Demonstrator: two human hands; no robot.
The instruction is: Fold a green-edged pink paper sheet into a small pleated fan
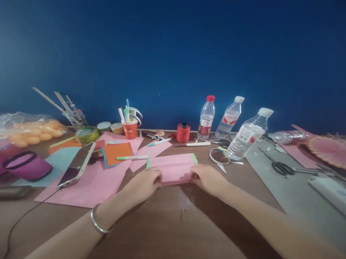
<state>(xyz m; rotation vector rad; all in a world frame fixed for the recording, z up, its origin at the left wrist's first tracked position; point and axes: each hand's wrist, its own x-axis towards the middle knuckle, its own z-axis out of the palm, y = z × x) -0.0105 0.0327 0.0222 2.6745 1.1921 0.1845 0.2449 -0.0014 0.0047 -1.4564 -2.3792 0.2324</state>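
Note:
A pink sheet of paper with green-coloured edges lies on the brown table in front of me, its near part folded over. My left hand pinches the fold at its left end, fingers closed on the paper. At the right end my right hand grips the same fold, fingertips curled around it. Just left of the paper, a white and green marker rests across orange and blue paper squares. Beyond the sheet lies a second marker.
Water bottles stand at the back right, near a tape roll. A red cup of pens and a red roll are at the back. Left is a phone with a cable; right, scissors on a grey mat.

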